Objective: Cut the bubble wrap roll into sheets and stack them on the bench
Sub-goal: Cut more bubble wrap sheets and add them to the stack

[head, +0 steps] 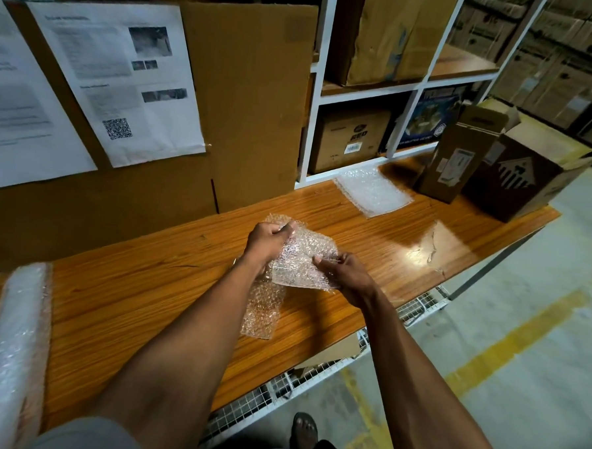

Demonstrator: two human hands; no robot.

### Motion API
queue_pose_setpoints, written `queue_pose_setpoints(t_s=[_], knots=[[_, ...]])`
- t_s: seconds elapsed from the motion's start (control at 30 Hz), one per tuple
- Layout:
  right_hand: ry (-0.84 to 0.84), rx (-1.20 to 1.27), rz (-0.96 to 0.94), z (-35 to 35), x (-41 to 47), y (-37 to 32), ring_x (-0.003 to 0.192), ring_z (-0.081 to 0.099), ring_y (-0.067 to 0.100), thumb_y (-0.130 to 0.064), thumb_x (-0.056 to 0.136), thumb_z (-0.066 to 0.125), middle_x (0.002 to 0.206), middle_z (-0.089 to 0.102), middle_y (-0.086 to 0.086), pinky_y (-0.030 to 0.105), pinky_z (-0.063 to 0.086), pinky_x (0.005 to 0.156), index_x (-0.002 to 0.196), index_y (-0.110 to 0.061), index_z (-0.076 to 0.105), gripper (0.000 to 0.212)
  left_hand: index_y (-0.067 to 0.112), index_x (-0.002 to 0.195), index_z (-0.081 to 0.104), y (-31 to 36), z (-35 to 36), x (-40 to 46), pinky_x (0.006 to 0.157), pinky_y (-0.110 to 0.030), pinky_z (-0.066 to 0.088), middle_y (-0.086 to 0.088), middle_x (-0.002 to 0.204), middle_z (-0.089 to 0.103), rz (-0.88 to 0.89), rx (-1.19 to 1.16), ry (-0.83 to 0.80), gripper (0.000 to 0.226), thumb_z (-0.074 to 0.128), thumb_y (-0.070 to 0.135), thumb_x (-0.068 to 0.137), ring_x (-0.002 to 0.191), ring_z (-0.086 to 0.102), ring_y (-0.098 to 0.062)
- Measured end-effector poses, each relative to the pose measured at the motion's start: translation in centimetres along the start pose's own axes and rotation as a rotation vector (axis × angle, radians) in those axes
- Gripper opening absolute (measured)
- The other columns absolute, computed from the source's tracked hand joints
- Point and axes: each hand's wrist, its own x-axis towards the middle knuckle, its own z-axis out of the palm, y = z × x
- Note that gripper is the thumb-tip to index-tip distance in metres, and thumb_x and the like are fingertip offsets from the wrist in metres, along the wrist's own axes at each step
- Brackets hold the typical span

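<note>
While both hands work above the middle of the wooden bench point(112, 304), the cut bubble wrap sheet point(303, 259) is held between them: left hand point(266, 240) pinches its far upper corner, right hand point(345, 273) pinches its near right edge, fingers curled on the film. Its lower end trails onto the bench toward the front edge. Stack of finished sheets point(372, 190): far right, by the shelving, nearer the right hand. Bubble wrap roll point(10, 346): left end, long axis front-to-back.
</note>
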Motion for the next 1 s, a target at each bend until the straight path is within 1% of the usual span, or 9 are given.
queue_pose_setpoints(t_s=[0.03,0.07,0.1,0.2,0.47,0.57,0.67,0.87,1.0], knots=[[0.013,-0.009,-0.006,0.0,0.0,0.0,0.054,0.03,0.016,-0.032,0.089,0.081,0.063,0.04,0.004,0.029,0.028,0.048,0.077,-0.004,0.063,0.036,0.011,0.091,0.069,-0.1,-0.1,-0.1,0.064,-0.029,0.044,0.005,0.071,0.045,-0.011,-0.025,-0.026,0.046,0.067,0.058,0.092,0.066,0.036,-0.008],[0.031,-0.021,-0.007,0.2,-0.2,-0.1,0.053,0.031,0.014,-0.028,0.094,0.077,0.062,0.041,0.002,0.028,0.029,0.048,0.071,-0.01,0.062,0.032,0.009,0.108,0.069,-0.2,-0.3,-0.1,0.066,-0.027,0.046,-0.001,0.123,0.039,-0.022,-0.063,-0.063,0.051,0.071,0.056,0.089,0.112,0.051,-0.013],[0.047,-0.027,-0.015,0.2,-0.1,0.0,0.051,0.033,0.014,-0.025,0.097,0.073,0.06,0.041,0.002,0.028,0.031,0.048,0.069,-0.013,0.061,0.033,0.008,0.124,0.065,-0.5,-0.4,0.1,0.073,-0.025,0.048,-0.006,0.124,0.066,-0.037,-0.102,-0.093,0.059,0.076,0.052,0.086,0.098,0.066,-0.015],[0.072,-0.051,-0.026,0.6,0.0,0.1,0.05,0.034,0.015,-0.032,0.096,0.073,0.059,0.041,0.004,0.029,0.033,0.048,0.072,-0.006,0.061,0.038,0.006,0.147,0.049,-1.0,-0.8,-0.1,0.089,-0.025,0.049,-0.004,0.145,0.056,-0.049,-0.139,-0.11,0.075,0.081,0.035,0.085,0.115,0.057,-0.016],[-0.016,0.161,0.125,1.1,1.2,-0.1,0.078,0.06,0.021,-0.068,0.095,0.061,0.094,0.068,0.005,0.033,0.048,0.071,0.132,-0.008,0.067,0.072,0.005,0.141,0.053,-1.8,-1.8,0.4,0.103,-0.031,0.042,-0.004,0.148,0.052,-0.041,-0.22,-0.258,0.064,0.079,0.031,0.088,0.108,0.056,-0.01],[0.008,0.292,0.096,0.6,1.5,-0.7,0.11,0.07,0.034,-0.054,0.105,0.053,0.124,0.072,0.015,0.046,0.056,0.095,0.137,-0.008,0.063,0.058,0.007,0.131,0.063,-2.0,-2.5,0.1,0.114,-0.044,0.043,-0.01,0.151,0.05,-0.045,-0.258,-0.399,0.08,0.094,0.045,0.068,0.124,0.059,-0.02],[0.125,0.348,0.069,0.3,1.7,-1.6,0.087,0.071,0.016,-0.027,0.104,0.06,0.116,0.071,0.01,0.033,0.058,0.075,0.125,-0.006,0.065,0.03,0.007,0.129,0.066,-2.4,-3.1,-0.3,0.118,-0.051,0.038,0.012,0.148,0.045,-0.045,-0.21,-0.491,0.078,0.092,0.046,0.067,0.134,0.05,-0.019],[0.195,0.377,0.061,0.3,1.9,-2.3,0.121,0.063,0.024,-0.007,0.101,0.062,0.134,0.065,0.009,0.041,0.062,0.081,0.143,-0.013,0.055,0.043,0.01,0.127,0.065,-2.7,-3.5,-0.6,0.058,-0.021,0.052,-0.008,0.114,0.075,-0.079,-0.274,-0.488,0.065,0.084,0.043,0.075,0.074,0.068,-0.007],[0.113,0.298,0.072,0.3,1.5,-2.1,0.11,0.065,0.028,-0.008,0.099,0.065,0.13,0.063,0.017,0.043,0.062,0.082,0.14,-0.008,0.057,0.041,0.01,0.154,0.035,-1.7,-3.0,-0.2,0.11,-0.056,0.047,-0.012,0.149,0.055,-0.051,-0.427,-0.364,0.125,0.098,0.054,0.055,0.127,0.061,-0.028]])
